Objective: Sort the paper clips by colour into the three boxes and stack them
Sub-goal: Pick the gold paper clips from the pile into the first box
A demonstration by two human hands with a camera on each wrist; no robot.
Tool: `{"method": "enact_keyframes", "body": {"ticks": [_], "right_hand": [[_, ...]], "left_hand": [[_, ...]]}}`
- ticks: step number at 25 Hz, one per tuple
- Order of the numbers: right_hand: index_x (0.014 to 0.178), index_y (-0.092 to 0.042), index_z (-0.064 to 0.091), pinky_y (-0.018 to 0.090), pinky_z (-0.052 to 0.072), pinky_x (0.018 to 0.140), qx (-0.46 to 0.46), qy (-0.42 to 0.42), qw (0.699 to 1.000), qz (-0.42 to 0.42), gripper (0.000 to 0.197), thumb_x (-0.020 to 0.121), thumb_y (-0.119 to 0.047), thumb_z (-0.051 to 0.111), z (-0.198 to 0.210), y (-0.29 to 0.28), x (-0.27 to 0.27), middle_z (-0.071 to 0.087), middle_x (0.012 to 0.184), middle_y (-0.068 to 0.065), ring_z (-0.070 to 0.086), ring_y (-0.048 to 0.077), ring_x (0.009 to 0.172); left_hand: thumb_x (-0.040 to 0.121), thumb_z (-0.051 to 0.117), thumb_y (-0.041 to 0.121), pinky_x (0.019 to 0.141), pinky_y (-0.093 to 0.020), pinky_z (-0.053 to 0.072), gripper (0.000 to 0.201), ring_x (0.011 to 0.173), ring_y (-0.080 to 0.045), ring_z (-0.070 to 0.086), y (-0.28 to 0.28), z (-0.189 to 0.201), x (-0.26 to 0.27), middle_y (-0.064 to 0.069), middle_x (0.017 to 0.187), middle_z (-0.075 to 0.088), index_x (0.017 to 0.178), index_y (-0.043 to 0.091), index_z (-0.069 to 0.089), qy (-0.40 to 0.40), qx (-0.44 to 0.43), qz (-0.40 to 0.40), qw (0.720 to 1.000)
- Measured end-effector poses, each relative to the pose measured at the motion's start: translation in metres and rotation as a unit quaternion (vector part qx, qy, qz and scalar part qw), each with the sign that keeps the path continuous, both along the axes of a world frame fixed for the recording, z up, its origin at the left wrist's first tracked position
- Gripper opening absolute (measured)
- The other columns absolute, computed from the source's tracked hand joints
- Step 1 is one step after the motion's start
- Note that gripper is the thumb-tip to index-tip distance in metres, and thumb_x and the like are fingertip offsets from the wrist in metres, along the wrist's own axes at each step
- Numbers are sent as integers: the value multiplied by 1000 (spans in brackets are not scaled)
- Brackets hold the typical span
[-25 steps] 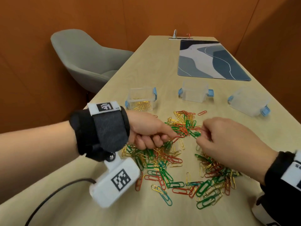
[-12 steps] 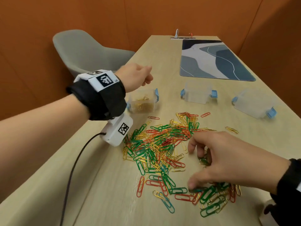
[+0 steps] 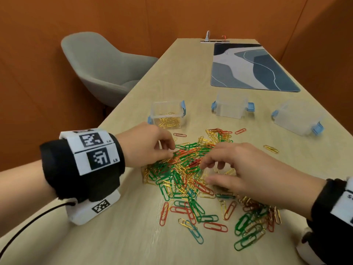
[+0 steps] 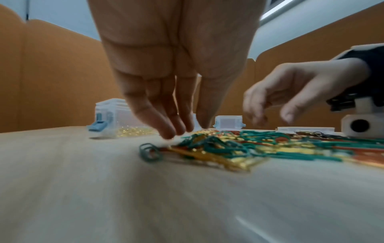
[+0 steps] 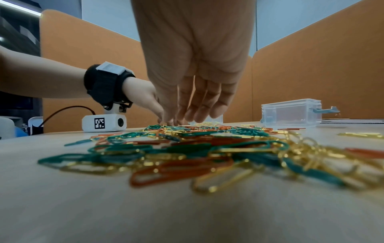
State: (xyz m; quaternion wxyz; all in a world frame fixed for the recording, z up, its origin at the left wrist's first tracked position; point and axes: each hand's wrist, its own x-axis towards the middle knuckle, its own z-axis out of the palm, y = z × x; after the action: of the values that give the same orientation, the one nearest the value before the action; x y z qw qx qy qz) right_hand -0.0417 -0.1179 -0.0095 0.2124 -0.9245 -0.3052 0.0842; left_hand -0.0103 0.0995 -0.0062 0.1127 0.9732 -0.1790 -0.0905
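Note:
A mixed pile of green, red and gold paper clips [image 3: 183, 169] lies spread on the wooden table [image 3: 124, 236]. Behind it stand three clear boxes with blue latches. The left box [image 3: 167, 115] holds gold clips; the middle box [image 3: 232, 107] and the right box [image 3: 298, 119] look empty. My left hand [image 3: 171, 150] reaches down to the pile's far left edge, its straight fingertips [image 4: 168, 133] touching clips there. My right hand [image 3: 207, 173] hovers over the middle of the pile with loosely bent fingers, holding nothing that shows. Both wrist views are blurred.
A grey chair [image 3: 103, 69] stands left of the table. A blue-grey desk mat [image 3: 248, 67] lies at the far right. Stray clips lie apart, a gold one [image 3: 271, 149] to the right and a red one [image 3: 240, 131] near the boxes. A cable [image 3: 28, 224] trails from my left wrist.
My left hand rose from the pile to above the gold-clip box, then came back down to the pile's far left edge. My right hand shifted over the pile toward its middle.

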Motion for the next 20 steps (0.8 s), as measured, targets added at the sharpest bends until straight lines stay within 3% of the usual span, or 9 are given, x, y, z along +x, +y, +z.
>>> {"method": "enact_keyframes", "body": {"ticks": [2, 5, 7, 9, 11, 15, 17, 20], "right_hand": [[114, -37, 60, 18, 39, 83, -24, -3, 999, 21, 33, 83, -48, 59, 1, 7, 3, 53, 104, -19, 46, -2, 89], [120, -33, 58, 18, 37, 82, -65, -4, 997, 33, 36, 85, -42, 59, -2, 18, 5, 52, 109, -14, 42, 1, 90], [113, -30, 62, 19, 42, 81, -71, 4, 997, 0, 27, 86, -32, 62, -2, 19, 6, 55, 99, -12, 48, 4, 87], [95, -29, 64, 20, 47, 74, -64, 12, 997, -37, 10, 86, -24, 62, -2, 15, 6, 59, 84, -13, 55, 7, 80], [80, -29, 58, 22, 47, 68, -77, 4, 995, -60, 10, 84, -19, 59, 0, 10, 3, 58, 75, -12, 56, 9, 75], [77, -27, 54, 21, 41, 59, -93, -13, 991, -97, 7, 79, -21, 54, 3, 5, 0, 56, 80, -11, 53, 12, 79], [84, -30, 57, 23, 45, 68, -70, -20, 993, -88, 8, 81, -23, 55, 4, 8, 0, 56, 87, -12, 53, 11, 85], [104, -35, 61, 27, 45, 87, -73, -11, 996, -41, 22, 83, -36, 60, 3, 12, 0, 56, 100, -16, 50, 5, 96]], "left_hand": [[78, 67, 42, 69, -13, 42, 29, 82, -7, 60, -2, 1, -3, 12, 91, 63, 103, 27, 67, -4, -38, -22, 999], [66, 74, 50, 71, -19, 46, 40, 79, -5, 57, -9, 1, -7, 18, 83, 58, 101, 31, 68, 49, -27, -70, 996], [67, 75, 47, 71, -18, 44, 34, 76, -4, 56, -12, -2, -6, 19, 80, 59, 96, 30, 71, 49, -29, -75, 996], [73, 74, 37, 68, -13, 41, 19, 74, -6, 55, -12, -4, -3, 14, 80, 65, 87, 26, 73, 37, -49, -73, 995], [79, 70, 31, 66, -9, 39, 9, 69, -5, 55, -12, -5, -3, 11, 79, 66, 83, 23, 71, 34, -43, -78, 995], [83, 66, 26, 65, -10, 39, 4, 65, -4, 52, -8, -4, -8, 14, 77, 60, 87, 24, 66, 5, -54, -63, 997], [79, 70, 34, 63, -10, 40, 16, 70, -5, 54, -9, -2, -11, 13, 81, 61, 93, 28, 67, -2, -86, -84, 993], [73, 71, 46, 68, -14, 41, 35, 76, -5, 54, -17, -3, -10, 12, 89, 59, 103, 31, 68, 18, -48, -137, 989]]}}
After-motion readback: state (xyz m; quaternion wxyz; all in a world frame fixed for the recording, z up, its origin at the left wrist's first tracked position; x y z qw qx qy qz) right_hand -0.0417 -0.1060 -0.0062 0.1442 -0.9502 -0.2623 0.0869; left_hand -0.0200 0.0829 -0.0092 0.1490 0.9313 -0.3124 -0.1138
